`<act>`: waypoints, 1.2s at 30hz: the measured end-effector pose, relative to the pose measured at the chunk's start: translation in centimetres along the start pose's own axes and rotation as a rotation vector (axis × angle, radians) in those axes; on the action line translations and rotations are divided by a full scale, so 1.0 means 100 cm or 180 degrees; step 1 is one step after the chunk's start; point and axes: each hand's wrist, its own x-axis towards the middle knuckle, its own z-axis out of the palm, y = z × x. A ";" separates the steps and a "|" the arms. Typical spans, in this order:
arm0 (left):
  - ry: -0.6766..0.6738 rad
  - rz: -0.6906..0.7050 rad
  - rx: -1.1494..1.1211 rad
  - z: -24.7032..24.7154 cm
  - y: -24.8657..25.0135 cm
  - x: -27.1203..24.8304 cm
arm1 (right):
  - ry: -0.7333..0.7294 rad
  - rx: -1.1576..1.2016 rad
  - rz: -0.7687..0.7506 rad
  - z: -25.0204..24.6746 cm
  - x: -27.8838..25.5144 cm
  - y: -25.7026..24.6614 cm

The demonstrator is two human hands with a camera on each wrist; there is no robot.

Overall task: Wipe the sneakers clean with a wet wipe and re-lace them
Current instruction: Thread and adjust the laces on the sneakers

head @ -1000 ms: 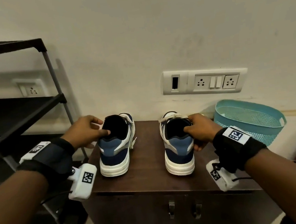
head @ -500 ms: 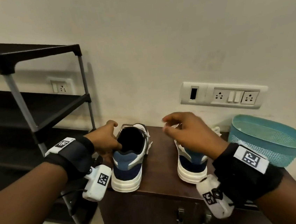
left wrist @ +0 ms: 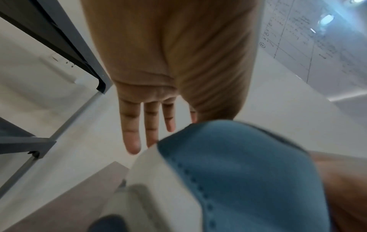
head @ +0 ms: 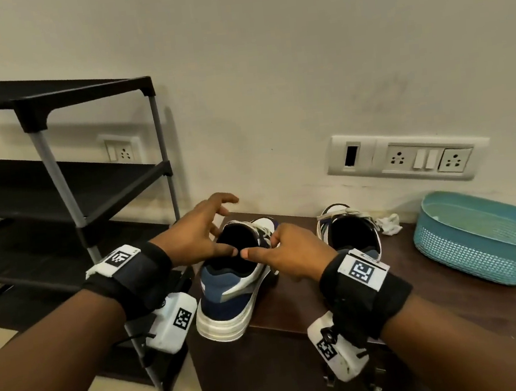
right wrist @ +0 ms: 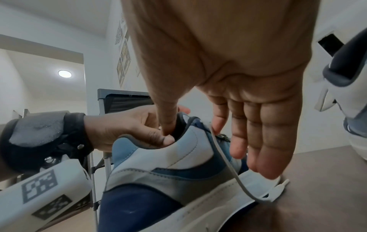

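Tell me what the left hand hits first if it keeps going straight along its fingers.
Probably the wall. The left hand's straight fingers point past the left sneaker's outer side toward it, with nothing visible between, though depth is unclear.

Under both my hands stands the left sneaker (head: 231, 289), blue and white with a thick white sole, upright on the table, heel toward me. Its white lace (right wrist: 228, 166) hangs loose down the side just below my right hand (head: 291, 255). The right sneaker (head: 350, 233) stands upright beside that hand, a crumpled white wipe (head: 388, 224) just beyond it.
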 end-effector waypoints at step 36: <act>-0.0071 -0.1728 -0.1002 0.012 0.057 -0.020 | -0.0029 0.0116 -0.0446 0.037 -0.031 -0.001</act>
